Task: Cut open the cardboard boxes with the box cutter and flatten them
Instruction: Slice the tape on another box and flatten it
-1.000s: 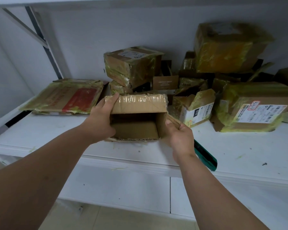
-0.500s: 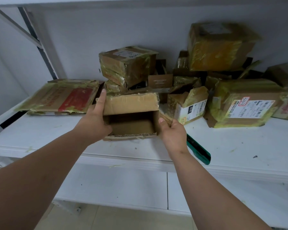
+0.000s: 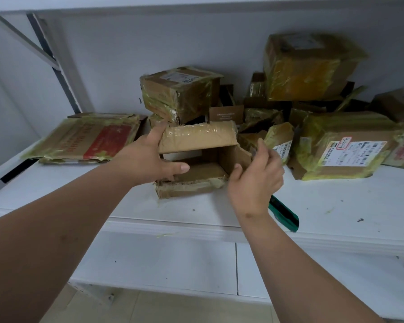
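Taped boxes crowd behind the open box. The left hand grips its top flap; the right hand (green cutter beside it) has let go, fingers loose.

Setting: a storeroom or parcel-handling back room. Evidence: white worktop against a plain pale wall, beneath a shelf held by a slanted metal brace. A heap of taped cardboard parcels, several with printed shipping labels. One flattened carton lies at left. Tape scraps and debris litter the surface; tiled floor below.
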The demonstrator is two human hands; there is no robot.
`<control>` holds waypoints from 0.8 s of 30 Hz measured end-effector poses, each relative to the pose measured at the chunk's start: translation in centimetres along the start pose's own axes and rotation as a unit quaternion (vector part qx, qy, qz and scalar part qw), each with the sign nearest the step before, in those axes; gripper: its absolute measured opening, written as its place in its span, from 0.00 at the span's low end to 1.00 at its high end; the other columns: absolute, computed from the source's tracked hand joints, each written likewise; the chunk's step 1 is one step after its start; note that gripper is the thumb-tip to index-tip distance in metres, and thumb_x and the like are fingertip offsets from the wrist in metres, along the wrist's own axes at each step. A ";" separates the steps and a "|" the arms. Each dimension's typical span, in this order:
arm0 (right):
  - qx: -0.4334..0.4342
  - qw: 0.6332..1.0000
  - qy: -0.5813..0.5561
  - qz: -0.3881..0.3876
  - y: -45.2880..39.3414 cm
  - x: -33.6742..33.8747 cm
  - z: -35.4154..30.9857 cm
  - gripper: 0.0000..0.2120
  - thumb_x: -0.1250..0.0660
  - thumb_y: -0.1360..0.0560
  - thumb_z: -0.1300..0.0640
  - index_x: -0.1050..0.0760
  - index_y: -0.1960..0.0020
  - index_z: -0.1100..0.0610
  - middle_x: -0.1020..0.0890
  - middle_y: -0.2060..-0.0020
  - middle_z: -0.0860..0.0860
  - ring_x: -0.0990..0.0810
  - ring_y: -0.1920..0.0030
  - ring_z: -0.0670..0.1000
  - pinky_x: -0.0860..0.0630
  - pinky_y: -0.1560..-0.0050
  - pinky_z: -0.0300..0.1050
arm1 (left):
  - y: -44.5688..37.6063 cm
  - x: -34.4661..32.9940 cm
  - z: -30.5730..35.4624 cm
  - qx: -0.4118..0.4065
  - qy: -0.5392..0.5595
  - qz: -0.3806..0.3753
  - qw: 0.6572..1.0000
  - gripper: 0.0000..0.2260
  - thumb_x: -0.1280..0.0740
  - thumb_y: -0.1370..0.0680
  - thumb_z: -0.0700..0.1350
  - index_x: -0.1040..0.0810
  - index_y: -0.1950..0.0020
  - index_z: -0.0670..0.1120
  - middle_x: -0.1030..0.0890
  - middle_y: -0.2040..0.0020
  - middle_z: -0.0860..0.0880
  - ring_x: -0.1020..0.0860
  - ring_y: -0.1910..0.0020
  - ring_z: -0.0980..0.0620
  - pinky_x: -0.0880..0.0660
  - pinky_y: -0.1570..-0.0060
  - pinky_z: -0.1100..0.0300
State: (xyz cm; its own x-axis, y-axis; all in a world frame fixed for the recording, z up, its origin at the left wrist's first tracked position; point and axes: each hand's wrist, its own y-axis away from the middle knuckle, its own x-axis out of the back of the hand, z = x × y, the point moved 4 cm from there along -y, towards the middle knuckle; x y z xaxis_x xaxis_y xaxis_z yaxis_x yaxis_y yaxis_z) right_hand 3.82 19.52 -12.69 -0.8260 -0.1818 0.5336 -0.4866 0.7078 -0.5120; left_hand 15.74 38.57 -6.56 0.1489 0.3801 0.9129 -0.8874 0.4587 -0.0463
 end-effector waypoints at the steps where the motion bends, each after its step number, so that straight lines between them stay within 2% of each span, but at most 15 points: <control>1: 0.060 0.998 -0.006 0.011 0.7 -0.1 -0.6 0.29 0.29 0.29 0.61 0.33 0.30 0.56 0.31 0.35 0.59 0.34 0.35 0.60 0.36 0.33 0.62 | -0.3 0.1 0.1 0.001 -0.009 0.013 1.000 0.49 0.29 0.33 0.68 0.56 0.21 0.60 0.35 0.26 0.47 0.30 0.33 0.45 0.30 0.38 0.54; 4: 0.178 0.983 0.003 -0.044 3.2 -1.2 -1.0 0.23 0.28 0.34 0.58 0.25 0.39 0.53 0.30 0.38 0.57 0.35 0.38 0.58 0.37 0.34 0.62 | -0.8 -0.7 0.0 0.003 -0.060 -0.008 0.998 0.45 0.31 0.33 0.70 0.47 0.22 0.58 0.32 0.30 0.44 0.29 0.34 0.41 0.28 0.37 0.48; 7: 0.192 0.976 0.069 -0.079 4.1 -1.9 0.2 0.22 0.28 0.33 0.52 0.23 0.39 0.49 0.31 0.36 0.55 0.35 0.36 0.59 0.39 0.35 0.61 | -0.9 -1.4 0.0 -0.001 -0.079 -0.014 0.997 0.39 0.29 0.32 0.68 0.40 0.25 0.59 0.30 0.35 0.44 0.27 0.37 0.41 0.27 0.40 0.49; 11: 0.195 0.975 0.092 -0.058 4.2 -1.5 0.9 0.19 0.28 0.32 0.54 0.20 0.41 0.48 0.31 0.34 0.54 0.35 0.33 0.60 0.39 0.34 0.63 | -1.3 -1.7 0.5 -0.014 -0.081 -0.010 0.997 0.36 0.25 0.30 0.60 0.36 0.27 0.55 0.29 0.37 0.46 0.27 0.40 0.44 0.27 0.42 0.51; 13: 0.234 0.968 0.074 -0.058 4.6 -1.5 0.4 0.18 0.31 0.32 0.55 0.19 0.43 0.48 0.28 0.35 0.52 0.33 0.35 0.58 0.39 0.35 0.59 | -1.6 -1.8 0.9 -0.018 -0.072 -0.006 0.997 0.32 0.24 0.30 0.57 0.34 0.31 0.52 0.26 0.41 0.47 0.26 0.44 0.45 0.26 0.46 0.51; 16: 0.299 0.944 0.060 -0.128 5.4 -2.7 -0.9 0.19 0.34 0.32 0.54 0.20 0.41 0.50 0.23 0.39 0.50 0.28 0.38 0.56 0.39 0.36 0.54 | -2.1 -1.7 1.5 -0.014 -0.043 -0.008 0.999 0.30 0.24 0.29 0.54 0.34 0.32 0.50 0.25 0.46 0.48 0.25 0.52 0.48 0.27 0.58 0.56; 19: 0.283 0.936 0.072 -0.196 5.6 -4.1 -1.9 0.20 0.35 0.31 0.47 0.22 0.40 0.51 0.22 0.45 0.49 0.25 0.41 0.54 0.43 0.33 0.52 | -2.6 -1.5 2.0 -0.013 -0.027 -0.020 0.999 0.33 0.24 0.29 0.53 0.36 0.29 0.50 0.26 0.51 0.49 0.23 0.58 0.48 0.28 0.69 0.60; 22: 0.244 0.942 0.062 -0.223 5.0 -4.9 -2.8 0.17 0.33 0.31 0.40 0.23 0.49 0.50 0.24 0.53 0.49 0.25 0.49 0.53 0.42 0.34 0.53 | -3.0 -1.6 2.4 -0.014 -0.029 -0.030 0.999 0.28 0.23 0.30 0.53 0.32 0.37 0.49 0.25 0.55 0.50 0.22 0.60 0.49 0.25 0.66 0.57; 24: 0.236 0.937 0.054 -0.253 4.8 -5.6 -3.2 0.14 0.33 0.29 0.41 0.22 0.52 0.50 0.27 0.56 0.48 0.25 0.51 0.54 0.40 0.37 0.55 | -3.2 -1.6 2.6 -0.018 -0.036 -0.032 0.999 0.26 0.23 0.30 0.52 0.31 0.39 0.49 0.26 0.56 0.50 0.24 0.63 0.51 0.27 0.66 0.57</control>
State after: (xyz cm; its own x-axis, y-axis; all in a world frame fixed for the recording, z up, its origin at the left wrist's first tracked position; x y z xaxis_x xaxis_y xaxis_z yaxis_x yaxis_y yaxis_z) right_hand 7.08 26.12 -15.99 -0.4340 -0.3241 0.8406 -0.9009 0.1651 -0.4014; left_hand 17.22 34.43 -6.88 0.1720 0.2912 0.9411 -0.8609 0.5087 -0.0001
